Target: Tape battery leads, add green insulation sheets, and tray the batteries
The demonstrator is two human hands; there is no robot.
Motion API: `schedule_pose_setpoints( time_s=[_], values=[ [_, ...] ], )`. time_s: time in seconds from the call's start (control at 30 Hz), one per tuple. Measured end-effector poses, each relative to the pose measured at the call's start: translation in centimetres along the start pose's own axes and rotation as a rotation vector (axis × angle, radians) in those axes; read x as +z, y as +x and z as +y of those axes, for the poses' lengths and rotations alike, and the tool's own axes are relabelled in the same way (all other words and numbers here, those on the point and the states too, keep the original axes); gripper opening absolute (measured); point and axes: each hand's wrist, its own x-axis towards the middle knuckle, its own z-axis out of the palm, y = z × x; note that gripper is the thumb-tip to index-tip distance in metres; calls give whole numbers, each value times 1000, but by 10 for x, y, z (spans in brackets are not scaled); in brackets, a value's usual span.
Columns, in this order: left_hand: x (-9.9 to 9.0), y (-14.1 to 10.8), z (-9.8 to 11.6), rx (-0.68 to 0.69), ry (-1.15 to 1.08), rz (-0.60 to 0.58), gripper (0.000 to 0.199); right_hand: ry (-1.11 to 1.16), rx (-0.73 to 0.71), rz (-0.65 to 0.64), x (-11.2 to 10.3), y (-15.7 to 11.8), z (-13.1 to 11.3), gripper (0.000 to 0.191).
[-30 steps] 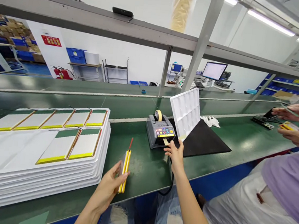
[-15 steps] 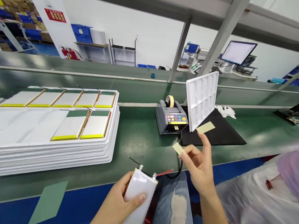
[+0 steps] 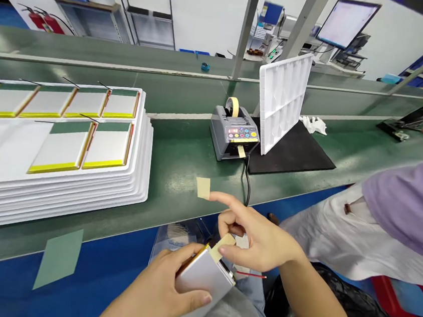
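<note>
My left hand (image 3: 160, 287) is closed around a silver pouch battery cell (image 3: 203, 291), tilted, with yellow tape near its lower end. My right hand (image 3: 259, 236) is over the cell's terminal end. Its thumb presses a strip of cream masking tape (image 3: 220, 249) against the cell's top edge, beside the metal tabs. A second piece of masking tape (image 3: 203, 188) sticks to the tip of the stretched index finger. A red lead (image 3: 251, 274) points right from the cell. The curled fingers partly hide the terminals.
Stacked white trays (image 3: 140, 171) with several cells stand on the left. A tape dispenser (image 3: 233, 130) has a strip sticking out. Behind it, a white tray (image 3: 281, 103) leans upright on a black mat (image 3: 306, 151). A green sheet (image 3: 59, 258) hangs at the bench edge. A co-worker (image 3: 402, 209) is at right.
My right hand has moved down and left to the cell's end, pressing one tape strip there. The cell has tilted and turned. The view has shifted downward and right.
</note>
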Motion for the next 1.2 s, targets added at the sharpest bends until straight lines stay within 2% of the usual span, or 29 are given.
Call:
schedule_pose_setpoints(
  time_s=[0.37, 0.53, 0.63, 0.73, 0.83, 0.93, 1.1, 1.2],
  values=[
    [0, 0, 0, -42, 119, -5, 51, -140, 78, 20, 5, 3, 2, 82],
    [4, -1, -6, -114, 232, 79, 52, -282, 137, 76, 9, 5, 3, 85],
    [7, 1, -14, -73, 264, 136, 42, -417, 131, 217, 13, 3, 6, 96],
    [10, 1, -23, 13, 371, 243, 39, -482, -40, 454, 25, -1, 11, 87],
    [15, 1, -30, 130, 506, 370, 39, -375, -172, 582, 41, -4, 13, 69],
    [16, 0, -30, 213, 602, 427, 35, -216, -110, 613, 50, -6, 13, 68],
    [15, -1, -26, 310, 706, 435, 34, 121, 107, 505, 45, -6, 11, 68],
    [14, 0, -28, 295, 709, 428, 39, 242, 137, 433, 43, -4, 13, 67]
  ],
)
